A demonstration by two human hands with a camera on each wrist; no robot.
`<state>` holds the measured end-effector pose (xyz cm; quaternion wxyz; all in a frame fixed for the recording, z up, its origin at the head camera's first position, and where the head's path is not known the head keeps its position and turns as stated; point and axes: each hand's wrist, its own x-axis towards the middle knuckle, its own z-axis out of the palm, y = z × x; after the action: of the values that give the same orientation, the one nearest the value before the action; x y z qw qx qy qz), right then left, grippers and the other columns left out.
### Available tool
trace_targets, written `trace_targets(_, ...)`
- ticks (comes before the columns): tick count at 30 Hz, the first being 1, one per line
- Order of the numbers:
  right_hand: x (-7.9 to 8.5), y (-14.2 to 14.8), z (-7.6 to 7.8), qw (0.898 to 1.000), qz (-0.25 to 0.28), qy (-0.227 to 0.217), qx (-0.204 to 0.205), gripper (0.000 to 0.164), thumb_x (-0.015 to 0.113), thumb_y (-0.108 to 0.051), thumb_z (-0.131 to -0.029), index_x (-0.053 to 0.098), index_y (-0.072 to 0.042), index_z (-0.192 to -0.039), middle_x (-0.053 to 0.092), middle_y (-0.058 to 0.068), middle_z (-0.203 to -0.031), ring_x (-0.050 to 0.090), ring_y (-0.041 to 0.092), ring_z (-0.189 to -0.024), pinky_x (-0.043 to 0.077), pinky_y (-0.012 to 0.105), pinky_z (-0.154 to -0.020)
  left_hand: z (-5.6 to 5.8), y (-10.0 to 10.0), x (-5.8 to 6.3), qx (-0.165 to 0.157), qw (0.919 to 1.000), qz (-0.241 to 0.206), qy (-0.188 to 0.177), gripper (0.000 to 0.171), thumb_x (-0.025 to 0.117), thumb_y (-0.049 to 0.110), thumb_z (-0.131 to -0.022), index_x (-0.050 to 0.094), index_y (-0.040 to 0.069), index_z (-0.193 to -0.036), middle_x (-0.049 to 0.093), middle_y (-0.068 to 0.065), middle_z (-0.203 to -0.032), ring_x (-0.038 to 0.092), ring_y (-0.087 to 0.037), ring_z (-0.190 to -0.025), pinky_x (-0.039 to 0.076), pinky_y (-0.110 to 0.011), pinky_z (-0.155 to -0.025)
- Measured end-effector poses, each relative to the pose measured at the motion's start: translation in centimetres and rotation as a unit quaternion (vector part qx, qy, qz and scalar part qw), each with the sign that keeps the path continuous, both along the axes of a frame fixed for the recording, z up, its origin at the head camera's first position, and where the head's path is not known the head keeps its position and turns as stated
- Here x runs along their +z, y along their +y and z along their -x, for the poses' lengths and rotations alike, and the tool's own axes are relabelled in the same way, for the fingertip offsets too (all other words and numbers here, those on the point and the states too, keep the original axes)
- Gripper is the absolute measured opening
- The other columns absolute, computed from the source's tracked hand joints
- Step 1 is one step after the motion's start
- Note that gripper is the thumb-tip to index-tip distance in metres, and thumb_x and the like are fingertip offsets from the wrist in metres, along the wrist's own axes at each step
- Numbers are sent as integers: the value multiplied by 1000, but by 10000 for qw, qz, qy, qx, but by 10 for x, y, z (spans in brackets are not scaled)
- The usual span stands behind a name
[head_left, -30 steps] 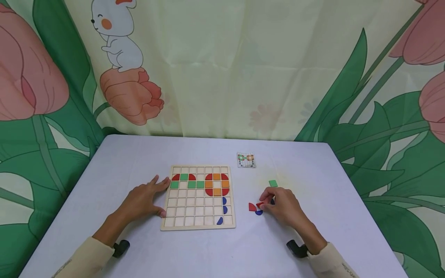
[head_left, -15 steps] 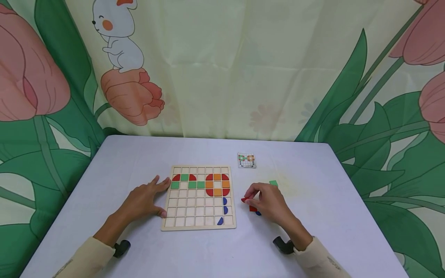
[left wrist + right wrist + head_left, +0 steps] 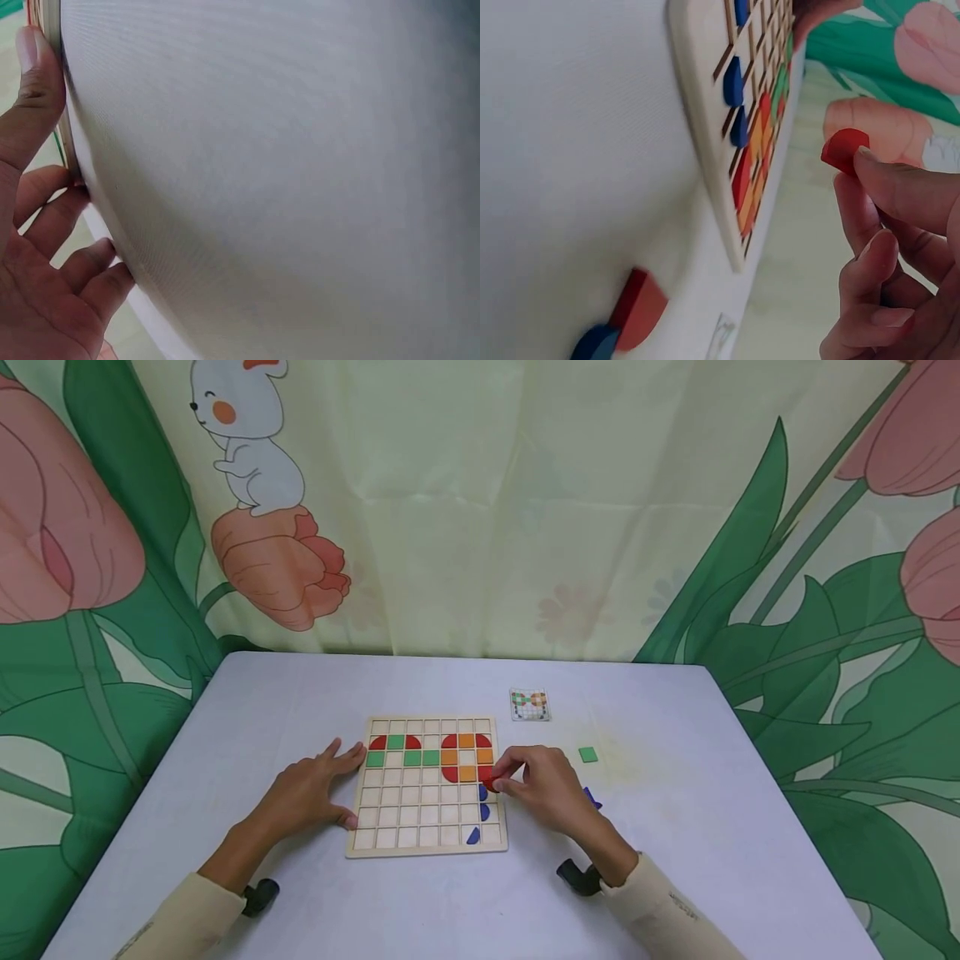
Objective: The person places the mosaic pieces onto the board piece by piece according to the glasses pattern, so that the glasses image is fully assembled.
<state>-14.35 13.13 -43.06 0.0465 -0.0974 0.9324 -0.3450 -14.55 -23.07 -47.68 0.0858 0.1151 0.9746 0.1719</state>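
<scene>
The right hand (image 3: 540, 783) has been brought leftward to the right edge of the board (image 3: 426, 853), and a red piece (image 3: 846, 150) has been carried along with it. The green square (image 3: 588, 754), partly covered a half second ago, has been uncovered; the left hand (image 3: 309, 789) has been kept in place.

The red piece is pinched between the thumb and fingers of the right hand and is held raised above the board's right side, near the upper blue piece (image 3: 483, 792). By the left hand nothing is grasped: its fingers are spread, with the fingertips and thumb rested against the board's left edge.

On the board, red and green pieces are set at the upper left, and red and orange ones are arranged as a ring at the upper right. On the counter (image 3: 420, 910), a second red piece (image 3: 641, 309) and a loose blue piece (image 3: 596, 343) are seen close together in the right wrist view. A small patterned card (image 3: 529, 704) is placed beyond the board's far right corner.
</scene>
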Motion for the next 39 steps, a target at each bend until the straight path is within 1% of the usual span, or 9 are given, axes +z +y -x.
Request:
trace_targets(10, 10, -27, 4, 9991, 89, 53, 416, 8, 87, -17, -90, 82, -23, -93, 76, -10, -87, 56, 16, -77, 44, 27, -65, 0, -1, 0, -38, 10000, -5, 34, 122, 101, 49, -56, 47, 16, -160, 38, -35, -164, 54, -64, -134, 51, -71, -102)
trace_targets(15, 11, -39, 5, 9979, 139, 108, 622, 6, 86, -18, -91, 83, -22, -95, 79, -8, -92, 62, 17, -84, 45, 26, -63, 0, -1, 0, -58, 10000, 2, 54, 122, 101, 48, -56, 47, 15, -160, 39, -35, -163, 55, -64, -134, 51, -71, -101)
trace_targets(22, 6, -58, 11, 9957, 255, 230, 858, 9, 86, -17, -91, 82, -25, -90, 77, -13, -86, 53, 10, -60, 41, 26, -55, 0, -1, 0, -36, 10000, -34, 17, 123, 101, 48, -56, 47, 16, -161, 38, -35, -164, 53, -64, -135, 50, -72, -103)
trace_targets(24, 6, -64, 12, 9953, 259, 261, 893, 10, 86, -16, -90, 82, -25, -89, 77, -13, -86, 53, 11, -59, 41, 26, -56, 0, 0, 0, -36, 10000, -27, 26, 122, 101, 48, -56, 47, 16, -161, 38, -35, -164, 53, -64, -135, 50, -72, -103)
trace_targets(26, 6, -70, 13, 9946, 313, 253, 955, 10, 86, -16, -90, 82, -25, -90, 77, -14, -86, 58, 11, -63, 43, 26, -59, 0, 0, 0, -37, 10000, -13, 43, 122, 101, 48, -56, 48, 16, -160, 38, -35, -164, 54, -64, -135, 50, -72, -102)
trace_targets(29, 5, -78, 13, 9938, 302, 214, 1050, 8, 85, -18, -91, 82, -25, -91, 78, -15, -86, 67, 11, -80, 47, 26, -67, 0, 0, 0, -37, 10000, -8, 48, 121, 101, 48, -57, 48, 16, -160, 39, -35, -163, 54, -64, -134, 51, -71, -102)
trace_targets(32, 4, -87, 15, 9930, 217, 209, 1143, 6, 85, -20, -92, 83, -26, -92, 77, -15, -86, 69, 12, -94, 48, 26, -73, 0, 0, 1, -44, 10000, -19, 26, 121, 101, 50, -57, 48, 16, -160, 39, -35, -163, 54, -65, -133, 51, -72, -101)
trace_targets(36, 0, -99, 19, 9919, 166, 216, 1244, 5, 85, -21, -92, 83, -26, -92, 76, -16, -85, 70, 13, -96, 48, 24, -74, 0, -1, 0, -76, 10000, -42, 9, 121, 100, 51, -57, 48, 16, -160, 38, -36, -163, 54, -65, -133, 50, -72, -102)
trace_targets(39, -1, -108, 23, 9909, 182, 207, 1317, 5, 85, -20, -92, 84, -25, -91, 76, -16, -83, 69, 9, -93, 47, 23, -74, 1, -2, 0, -110, 9999, -28, 31, 121, 100, 51, -57, 48, 16, -160, 38, -36, -163, 55, -65, -132, 51, -72, -102)
